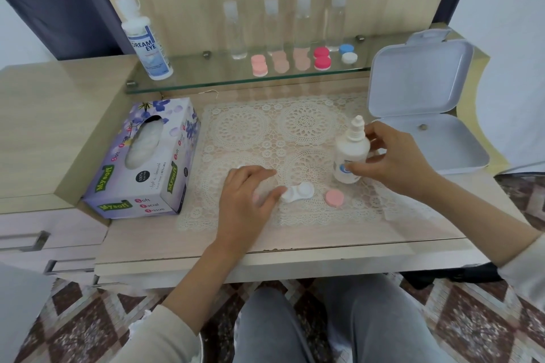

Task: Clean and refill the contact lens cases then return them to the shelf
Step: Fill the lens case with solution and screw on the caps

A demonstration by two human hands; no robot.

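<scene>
The white lens case (297,191) lies on the lace mat (295,130) with both wells uncapped, its left end touching the thumb of my left hand (247,194). That hand lies loosely spread on the mat and grips nothing that I can see. A pink cap (334,197) sits just right of the case, below my right hand (393,158), whose fingers and thumb curl round the small white solution bottle (351,156), standing upright with its nozzle bare. An open white hinged box (418,103) is beyond my right fingers; a tissue box (147,156) stands left of my left hand. Further back, the glass shelf (224,81) carries more lens cases, clear bottles and a large solution bottle (146,38). Something pinkish shows under my left palm and something white past my fingertips; I cannot tell what either is.
</scene>
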